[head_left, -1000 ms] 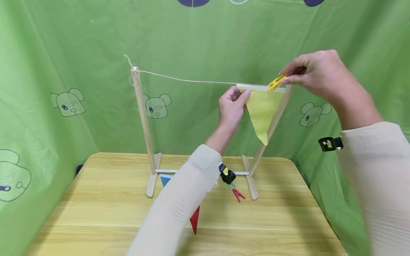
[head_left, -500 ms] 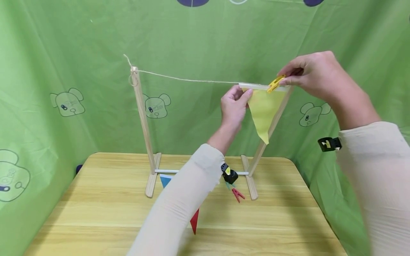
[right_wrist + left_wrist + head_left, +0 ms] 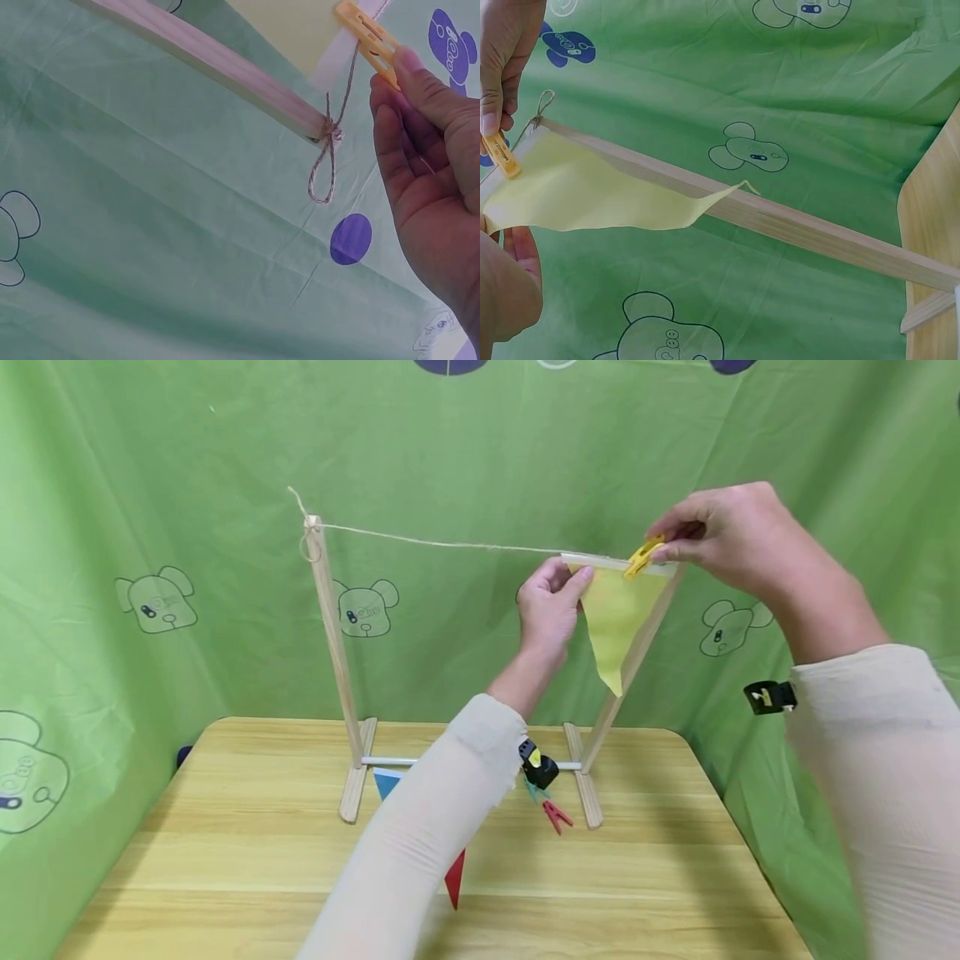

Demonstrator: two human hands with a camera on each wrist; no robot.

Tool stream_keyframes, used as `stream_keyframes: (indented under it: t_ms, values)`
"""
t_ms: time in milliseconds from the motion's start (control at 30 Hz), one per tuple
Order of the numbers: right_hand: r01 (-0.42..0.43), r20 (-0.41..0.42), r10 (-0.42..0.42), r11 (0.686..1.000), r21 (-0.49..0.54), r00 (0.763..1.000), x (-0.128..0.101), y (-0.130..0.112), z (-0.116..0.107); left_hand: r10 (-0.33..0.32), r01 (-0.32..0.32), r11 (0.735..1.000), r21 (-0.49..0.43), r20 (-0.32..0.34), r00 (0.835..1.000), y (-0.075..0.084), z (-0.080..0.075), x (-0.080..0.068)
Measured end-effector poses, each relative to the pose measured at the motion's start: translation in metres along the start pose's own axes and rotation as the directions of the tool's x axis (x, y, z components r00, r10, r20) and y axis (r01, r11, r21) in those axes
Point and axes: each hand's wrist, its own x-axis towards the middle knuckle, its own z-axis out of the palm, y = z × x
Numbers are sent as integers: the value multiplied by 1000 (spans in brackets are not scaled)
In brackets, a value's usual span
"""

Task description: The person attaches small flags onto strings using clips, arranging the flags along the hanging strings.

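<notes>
While the left hand [image 3: 551,612] pinches a white-topped yellow triangular pennant [image 3: 617,614] near its upper left corner, the right hand [image 3: 735,533] grips a yellow clothespin [image 3: 642,557] overlapping its top edge. The pennant hangs along the string [image 3: 435,542] by one wooden post [image 3: 604,731], above the table [image 3: 660,877].

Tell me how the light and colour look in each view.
Head view: a soft shadow darkens the tabletop at right; left wrist view: the green curtain looks dull; right wrist view: colours look washed out, the clothespin orange, the wooden post pinkish.
</notes>
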Motion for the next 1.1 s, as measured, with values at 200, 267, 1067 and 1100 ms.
stream_keyframes:
  t_ms: [200,267,1067,1100]
  values:
    - [19,58,-15,998,-55,998,2,0,-2,0,0,1000,-14,3,1000,-1,1,0]
    - [18,80,-13,998,-65,997,2,-1,-3,6,-6,1000,-20,3,1000,-1,0,1]
    - [-36,129,43,998,-59,991,1,3,-4,-25,21,996,85,42,999,1,0,6]
    - [-37,133,43,998,-53,990,2,3,-3,-28,24,995,96,40,999,1,-1,6]
